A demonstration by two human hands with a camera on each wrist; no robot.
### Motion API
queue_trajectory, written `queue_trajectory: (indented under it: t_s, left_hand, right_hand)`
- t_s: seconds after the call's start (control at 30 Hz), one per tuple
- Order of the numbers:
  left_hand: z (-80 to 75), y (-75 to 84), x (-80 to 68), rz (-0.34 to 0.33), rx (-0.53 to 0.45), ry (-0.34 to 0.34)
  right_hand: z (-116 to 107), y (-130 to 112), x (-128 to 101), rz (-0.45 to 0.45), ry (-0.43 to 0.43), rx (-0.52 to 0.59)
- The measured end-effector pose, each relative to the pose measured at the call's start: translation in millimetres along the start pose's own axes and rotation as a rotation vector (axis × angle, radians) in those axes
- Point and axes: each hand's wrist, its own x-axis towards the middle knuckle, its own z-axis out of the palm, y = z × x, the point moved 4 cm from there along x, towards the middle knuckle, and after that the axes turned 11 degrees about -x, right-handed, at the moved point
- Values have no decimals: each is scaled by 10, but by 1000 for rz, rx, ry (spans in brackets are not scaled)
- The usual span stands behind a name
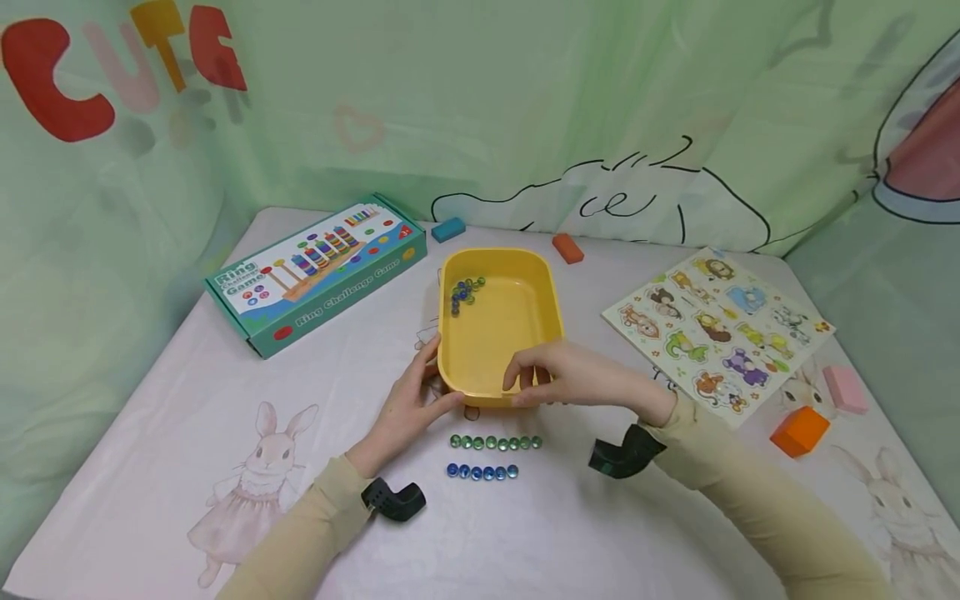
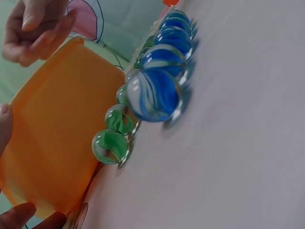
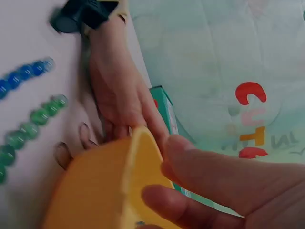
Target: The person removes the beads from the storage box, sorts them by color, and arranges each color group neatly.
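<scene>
A yellow plastic tray (image 1: 510, 333) sits mid-table, with several blue and green glass marbles (image 1: 462, 292) gathered at its far left. My left hand (image 1: 405, 408) holds the tray's near left corner, thumb at the near edge and fingers along the left side. Over the near right rim hovers my right hand (image 1: 573, 375), fingers loosely bent; the left wrist view shows nothing in that hand (image 2: 40, 33). In front of the tray lies a row of green marbles (image 1: 491, 442). Closer to me is a shorter row of blue marbles (image 1: 476, 472).
A Ring Challenge Game box (image 1: 322, 275) lies at the back left. Behind the tray are a blue block (image 1: 448, 229) and a red-orange block (image 1: 567, 248). An animal puzzle board (image 1: 716, 329) lies right, near an orange block (image 1: 800, 432) and a pink block (image 1: 845, 389).
</scene>
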Motion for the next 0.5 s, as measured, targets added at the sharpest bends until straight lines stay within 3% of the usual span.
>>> queue_trajectory:
  t_s: [0.27,0.5]
  left_hand:
    - [0,-2,1,-19,0,2]
    - [-5,9,2,-23,5,3]
  right_hand:
    - [-217,14,335,-21,-131,-49]
    - [-272,139,627,63,-173,-74]
